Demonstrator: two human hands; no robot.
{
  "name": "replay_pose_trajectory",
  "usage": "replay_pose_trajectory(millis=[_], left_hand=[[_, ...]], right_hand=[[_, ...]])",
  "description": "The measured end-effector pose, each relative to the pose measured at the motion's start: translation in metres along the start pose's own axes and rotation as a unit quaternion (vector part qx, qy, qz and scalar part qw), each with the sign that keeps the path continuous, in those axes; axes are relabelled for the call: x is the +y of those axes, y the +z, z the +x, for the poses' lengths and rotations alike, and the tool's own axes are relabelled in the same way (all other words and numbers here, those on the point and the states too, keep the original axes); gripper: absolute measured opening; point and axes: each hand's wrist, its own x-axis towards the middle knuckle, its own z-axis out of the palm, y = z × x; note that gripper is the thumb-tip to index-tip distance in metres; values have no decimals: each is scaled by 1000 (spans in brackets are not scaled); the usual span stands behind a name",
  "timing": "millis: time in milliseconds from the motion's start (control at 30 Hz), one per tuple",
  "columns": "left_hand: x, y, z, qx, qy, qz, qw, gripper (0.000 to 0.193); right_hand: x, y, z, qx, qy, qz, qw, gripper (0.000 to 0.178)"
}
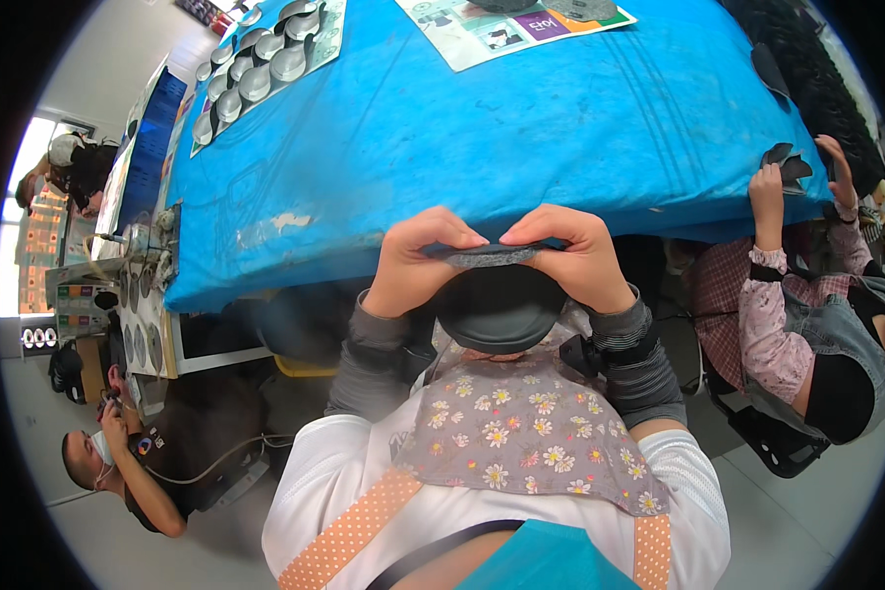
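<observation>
My left hand (418,258) and my right hand (582,258) are held close together at the near edge of the blue-covered table (462,147). Both pinch a curved piece with a fuzzy grey edge (492,258), thumbs almost meeting along its top. Below that edge, in front of my apron, a smooth black rounded form (500,310) shows. Whether it is one with the grey-edged piece I cannot tell, nor can I make out its exact kind. My fingers behind the piece are partly hidden.
Silvery round cups with black bands (256,84) lie in rows on a sheet at the far left. A printed sheet (521,39) bears dark grey pieces at the far edge. On the right a co-worker's hands (767,192) hold black flaps. Another person (118,442) sits at lower left.
</observation>
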Motion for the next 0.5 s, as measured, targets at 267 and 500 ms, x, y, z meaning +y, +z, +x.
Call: replay_pose_trajectory(millis=[267,500], left_hand=[[9,4,3,-16,26,77,997,16],[20,3,-4,-39,-100,-11,994,13]], right_hand=[[-2,4,4,-14,-39,-33,999,12],[-4,-5,-1,-48,-8,-74,996,8]])
